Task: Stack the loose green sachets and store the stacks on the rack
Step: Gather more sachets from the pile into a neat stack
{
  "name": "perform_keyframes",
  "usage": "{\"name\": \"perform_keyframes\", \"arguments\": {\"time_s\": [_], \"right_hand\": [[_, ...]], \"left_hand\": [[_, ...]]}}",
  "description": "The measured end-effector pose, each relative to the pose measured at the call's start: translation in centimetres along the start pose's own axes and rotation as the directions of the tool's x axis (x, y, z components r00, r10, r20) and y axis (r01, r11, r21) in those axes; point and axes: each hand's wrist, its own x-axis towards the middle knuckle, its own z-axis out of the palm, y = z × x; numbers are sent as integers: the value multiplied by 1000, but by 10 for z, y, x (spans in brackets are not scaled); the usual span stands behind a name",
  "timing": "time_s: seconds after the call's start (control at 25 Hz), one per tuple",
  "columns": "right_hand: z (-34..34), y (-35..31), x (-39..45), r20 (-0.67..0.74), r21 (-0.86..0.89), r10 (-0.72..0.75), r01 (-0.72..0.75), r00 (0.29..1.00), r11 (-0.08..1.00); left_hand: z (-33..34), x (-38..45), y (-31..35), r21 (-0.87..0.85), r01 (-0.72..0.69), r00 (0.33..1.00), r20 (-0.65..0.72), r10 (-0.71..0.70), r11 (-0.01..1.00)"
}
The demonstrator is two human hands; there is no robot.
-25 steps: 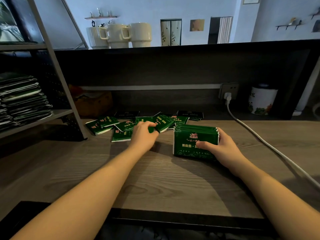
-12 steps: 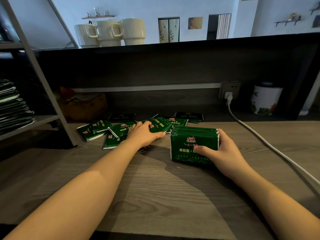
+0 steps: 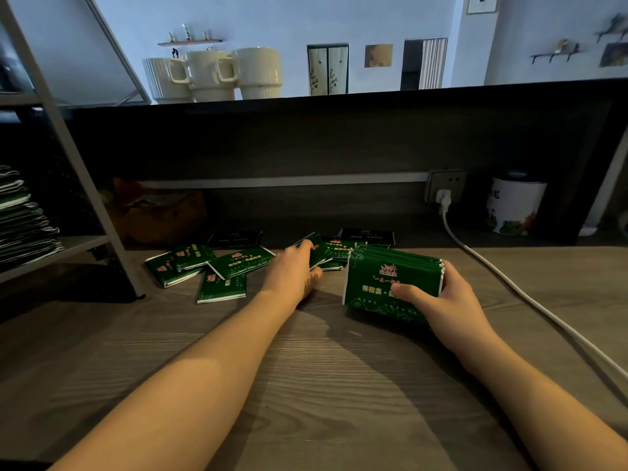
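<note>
The right hand (image 3: 445, 300) was closed around a stack of green sachets (image 3: 390, 283), thumb across the printed front and fingers wrapped behind the right edge; the stack stood on its long edge on the wooden counter (image 3: 323, 385). The left hand (image 3: 292, 273) lay over the loose sachets (image 3: 238, 263), fingers curled onto one sachet (image 3: 317, 254) whose far edge was tilted up off the counter; whether the thumb was under it could not be seen. The other loose sachets lay scattered flat and overlapping, left of and behind that hand. On the rack (image 3: 78, 185) at far left, a shelf held piled sachets (image 3: 23, 226). A white cable (image 3: 509, 283) ran along the counter to the right of the stack.
</note>
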Motion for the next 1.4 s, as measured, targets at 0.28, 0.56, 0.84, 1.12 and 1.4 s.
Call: {"name": "perform_keyframes", "arguments": {"time_s": [0.28,0.56,0.84,1.12,1.4], "right_hand": [[-1,-1,1,-11,52,43,-42,999,998],[1,-2,-2,36,-1,74,-74,997,997],[-2,1,-2,-36,61,85,-82,996,995],[4,-1,-8,138,86,62,-74,989,994],[3,0,-10,220,74,17,-34,975,997]], "left_hand": [[-46,-28,-3,-728,168,932,-103,-348,665],[-74,-80,-11,-946,209,861,299,-412,-249],[-62,-98,-10,-945,309,950,303,-78,102],[-44,-100,2,-949,252,966,234,-112,191],[-41,-101,9,-924,342,939,330,-94,173]]}}
